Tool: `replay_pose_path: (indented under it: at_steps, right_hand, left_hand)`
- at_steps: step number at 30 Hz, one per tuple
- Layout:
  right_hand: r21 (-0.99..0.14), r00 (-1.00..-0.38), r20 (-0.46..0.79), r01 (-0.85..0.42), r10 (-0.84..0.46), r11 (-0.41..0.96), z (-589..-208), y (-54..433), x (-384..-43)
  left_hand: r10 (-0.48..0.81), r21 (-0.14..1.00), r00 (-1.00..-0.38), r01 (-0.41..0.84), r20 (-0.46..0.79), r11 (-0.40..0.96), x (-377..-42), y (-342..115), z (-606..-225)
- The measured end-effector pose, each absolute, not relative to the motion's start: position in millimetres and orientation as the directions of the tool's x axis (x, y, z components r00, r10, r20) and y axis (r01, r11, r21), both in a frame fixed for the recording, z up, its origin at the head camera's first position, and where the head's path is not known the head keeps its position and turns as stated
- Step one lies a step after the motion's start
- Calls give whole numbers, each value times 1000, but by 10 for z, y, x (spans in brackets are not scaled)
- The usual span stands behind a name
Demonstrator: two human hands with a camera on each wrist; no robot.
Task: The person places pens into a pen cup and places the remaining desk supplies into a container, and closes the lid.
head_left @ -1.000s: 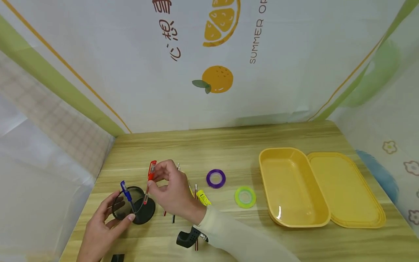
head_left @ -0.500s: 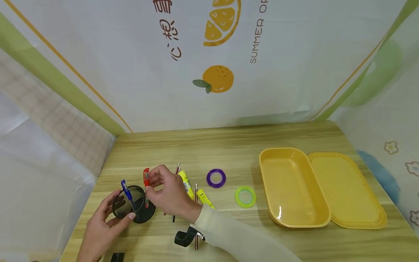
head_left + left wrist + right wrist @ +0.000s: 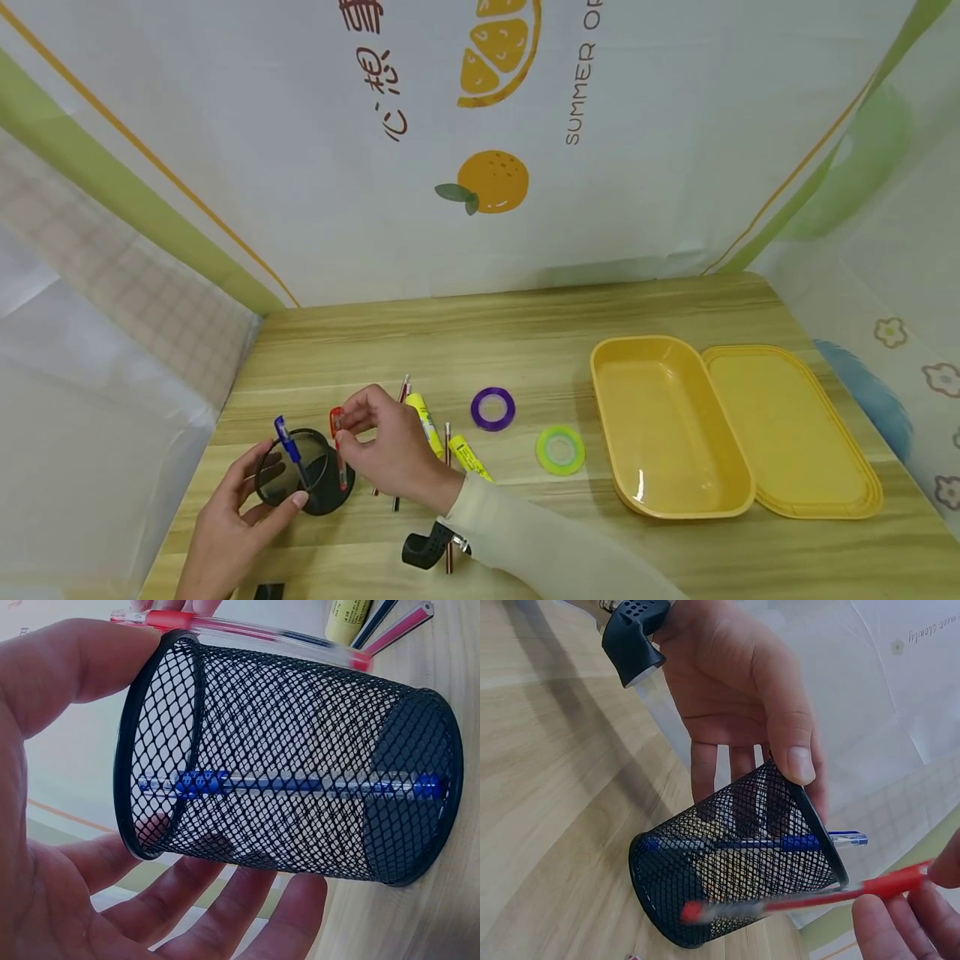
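Note:
My left hand (image 3: 236, 521) grips a black mesh pen cup (image 3: 332, 493) near its rim, thumb on one side and fingers on the other. Inside stands a blue pen (image 3: 287, 438), its cap above the rim. A red pen (image 3: 889, 884) is pinched by the thumb and fingers of my right hand (image 3: 397, 446). It hangs upright just outside the cup, on its right side, with the cap end upward. The left wrist view shows the red pen beyond the mesh wall (image 3: 292, 750); whether the two touch, I cannot tell.
Right of the hands lie two yellow glue sticks (image 3: 424, 423) and several pencils (image 3: 448, 446). Farther along are a purple tape roll (image 3: 492, 409) and a green one (image 3: 560, 450). A yellow box (image 3: 671, 425) stands beside its lid (image 3: 795, 433).
My right hand has lowered the red pen and shifted it slightly left, from tilted near the rim to almost upright beside the cup. The left hand and cup stay put.

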State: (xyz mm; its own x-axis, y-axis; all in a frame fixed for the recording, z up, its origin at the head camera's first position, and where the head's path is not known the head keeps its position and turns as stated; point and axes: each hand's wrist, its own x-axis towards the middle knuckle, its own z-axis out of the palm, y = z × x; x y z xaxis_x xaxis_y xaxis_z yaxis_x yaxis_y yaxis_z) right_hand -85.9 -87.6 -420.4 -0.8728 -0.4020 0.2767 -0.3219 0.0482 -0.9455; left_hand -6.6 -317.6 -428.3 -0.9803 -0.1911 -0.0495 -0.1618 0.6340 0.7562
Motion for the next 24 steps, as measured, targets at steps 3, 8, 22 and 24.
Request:
replay_pose_path:
  at_steps: [3, 8, 22, 24]
  right_hand:
    - [-941, -873, 286, -334, -395, 58, -4211, -875, -853]
    - [-941, -879, 287, -332, -380, 57, -4218, -844, -851]
    - [-953, -896, 279, -303, -345, 15, -4245, -711, -882]
    - [-952, -895, 281, -306, -346, 16, -4250, -701, -888]
  left_hand:
    - [-193, 761, -980, -159, -46, 629, -66, -3171, -4290]
    - [-186, 768, -982, -144, -33, 624, -64, -3162, -4290]
    - [-188, 774, -982, -118, 0, 622, -63, -3167, -4310]
    - [-189, 774, -982, -121, -2, 622, -65, -3166, -4308]
